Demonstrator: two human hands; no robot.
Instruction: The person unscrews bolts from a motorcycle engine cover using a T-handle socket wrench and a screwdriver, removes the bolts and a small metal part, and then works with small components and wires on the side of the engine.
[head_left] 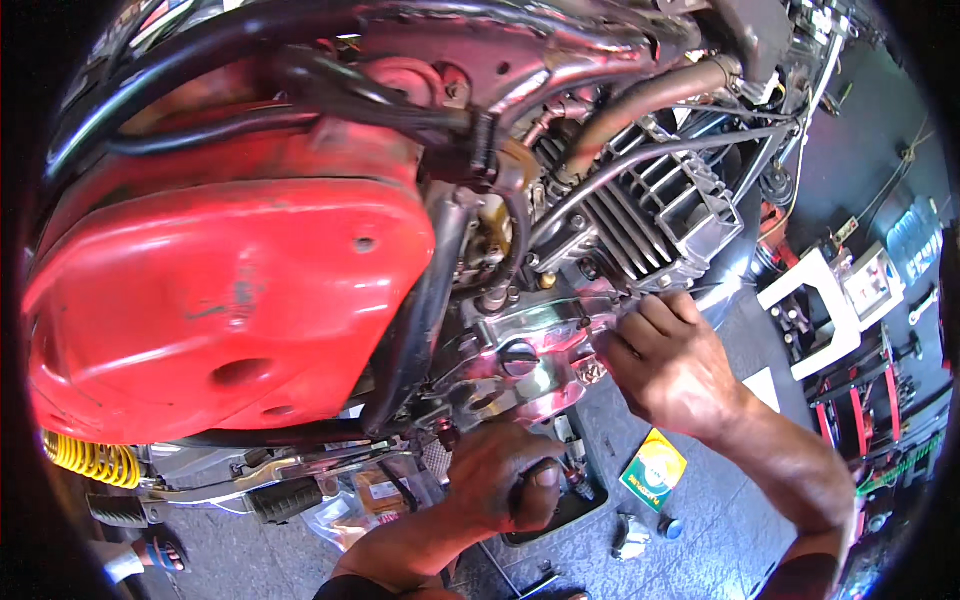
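A motorcycle engine fills the middle, with a silver crankcase cover point(540, 350) and a finned cylinder point(630, 225). My right hand point(665, 365) is closed at the right edge of the cover, just below the fins. Its curled fingers hide whatever they grip. Lower down, my left hand point(505, 480) makes a fist under the cover, thumb toward me. Something dark shows beside the thumb, but its kind is unclear. Behind this fist, a dark tray point(560, 528) on the floor holds several tools.
A red side panel point(230, 300) and black frame tubes take up the left. On the floor lie a yellow-green packet point(655, 470), a small metal part point(631, 537) and a plastic bag point(355, 505). A white frame point(820, 310) stands at right. A person's sandalled foot point(165, 555) is at lower left.
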